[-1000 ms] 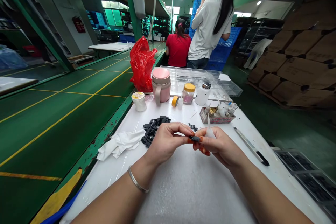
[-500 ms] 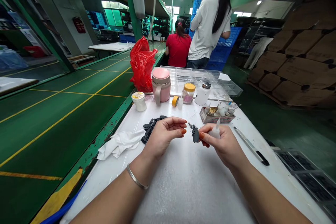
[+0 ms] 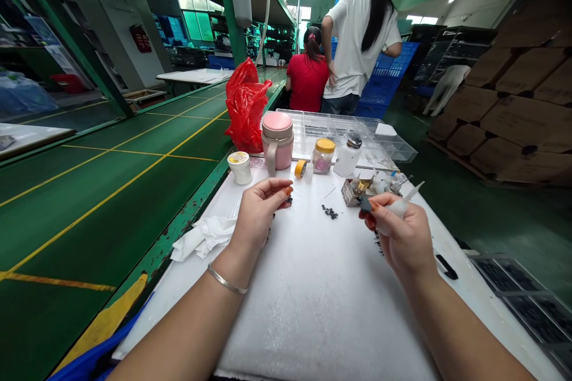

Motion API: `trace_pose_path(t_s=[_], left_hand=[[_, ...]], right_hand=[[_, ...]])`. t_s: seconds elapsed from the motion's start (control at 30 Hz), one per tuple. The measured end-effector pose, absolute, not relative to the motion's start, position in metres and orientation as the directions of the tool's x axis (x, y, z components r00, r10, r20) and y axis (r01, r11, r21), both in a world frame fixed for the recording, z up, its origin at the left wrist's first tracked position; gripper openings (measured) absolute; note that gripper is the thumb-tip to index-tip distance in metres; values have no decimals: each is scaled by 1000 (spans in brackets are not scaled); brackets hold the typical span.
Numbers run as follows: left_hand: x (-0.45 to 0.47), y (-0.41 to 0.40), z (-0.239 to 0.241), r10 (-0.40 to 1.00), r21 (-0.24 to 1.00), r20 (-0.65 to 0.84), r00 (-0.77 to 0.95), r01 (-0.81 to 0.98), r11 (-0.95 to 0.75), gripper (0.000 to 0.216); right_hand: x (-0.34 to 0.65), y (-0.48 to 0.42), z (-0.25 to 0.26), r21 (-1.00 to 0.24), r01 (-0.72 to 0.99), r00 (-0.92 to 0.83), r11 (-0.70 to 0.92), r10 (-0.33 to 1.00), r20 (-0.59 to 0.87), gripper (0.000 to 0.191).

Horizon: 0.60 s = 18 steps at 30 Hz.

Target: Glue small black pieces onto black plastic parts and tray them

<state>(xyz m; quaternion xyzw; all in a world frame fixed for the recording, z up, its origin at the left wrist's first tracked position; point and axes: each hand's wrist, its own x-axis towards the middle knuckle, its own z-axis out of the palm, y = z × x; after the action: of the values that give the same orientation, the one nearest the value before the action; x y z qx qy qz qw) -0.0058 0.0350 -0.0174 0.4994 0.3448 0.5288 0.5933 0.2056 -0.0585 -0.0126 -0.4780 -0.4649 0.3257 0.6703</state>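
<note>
A: Nearest first?
B: Right grip [image 3: 404, 232] pinching a dark piece [image 3: 365, 205] between thumb and fingertips, above the bench [image 3: 304, 309]. Underside of the piece not visible. White nozzle bottle [image 3: 399, 208] tucked in the same grip, body mostly covered.
A: Other side?
B: Left grip [image 3: 259, 208], fingers and thumb close together. Black bits [image 3: 290, 200] at the tips; cannot tell whether grasped or lying behind.
A: Around them?
B: Small black rings [image 3: 329, 212] on the bench, between the two. Small box [image 3: 350, 191] partly masked by the right grip. Dark-ended tool [image 3: 447, 268], rest hidden by the wrist. White cloth [image 3: 203, 238] beside the left forearm.
A: Farther?
B: Pink mug [image 3: 282, 152], red bag [image 3: 246, 113]. Standing co-worker [image 3: 355, 41], head cut by the top edge.
</note>
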Motion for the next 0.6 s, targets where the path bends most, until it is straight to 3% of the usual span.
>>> trace_pose_path(t_s=[0.13, 0.23, 0.3, 0.4, 0.47, 0.6], left_hand=[[-16, 43, -14, 973, 943, 228, 42, -257, -210, 24], [-24, 48, -14, 945, 942, 326, -12, -85, -326, 22], [-26, 51, -15, 918, 897, 388, 78, 196, -395, 20], [-19, 52, -16, 868, 607, 348, 355, 620, -497, 19], [-6, 53, -15, 838, 446, 270, 475, 710, -545, 19], [29, 60, -15, 789, 332, 177, 588, 719, -610, 20]], right_hand=[[208, -57, -10, -934, -21, 398, 356, 860, 319, 9], [208, -55, -15, -940, 10, 387, 341, 866, 318, 9], [208, -53, -21, -943, 47, 362, 330, 874, 324, 11], [207, -51, -28, -941, 102, 327, 324, 882, 339, 13], [207, -50, -30, -935, 128, 323, 331, 877, 354, 14], [209, -48, -29, -925, 147, 357, 350, 853, 380, 14]])
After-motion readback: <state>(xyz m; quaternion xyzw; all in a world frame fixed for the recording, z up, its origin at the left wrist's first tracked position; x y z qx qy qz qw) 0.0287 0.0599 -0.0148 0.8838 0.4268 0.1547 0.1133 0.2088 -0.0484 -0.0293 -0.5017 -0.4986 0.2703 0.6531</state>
